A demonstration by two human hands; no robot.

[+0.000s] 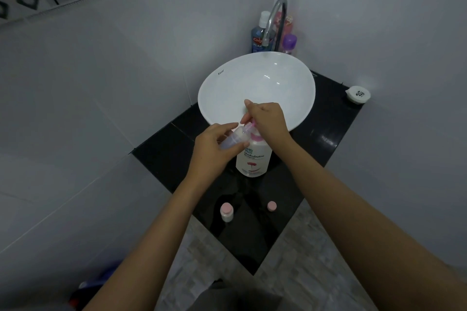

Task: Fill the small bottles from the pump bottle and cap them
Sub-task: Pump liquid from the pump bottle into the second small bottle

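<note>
A white pump bottle (254, 159) with a pink pump stands on the black counter (316, 149) in front of the basin. My right hand (269, 118) rests on top of the pump head and covers it. My left hand (217, 146) holds a small clear bottle (233, 137), tilted, its mouth at the pink spout. White liquid shows inside near its mouth. Near the counter's front edge stands a second small bottle (226, 212) with a pink cap on. A loose pink cap (272, 206) lies to its right.
A white oval basin (285, 78) sits on the counter with a chrome tap (275, 20) behind it. Several toiletry bottles (260, 33) stand in the corner by the tap. A round white lidded container (358, 94) sits at the counter's right end. Tiled walls close in left and right.
</note>
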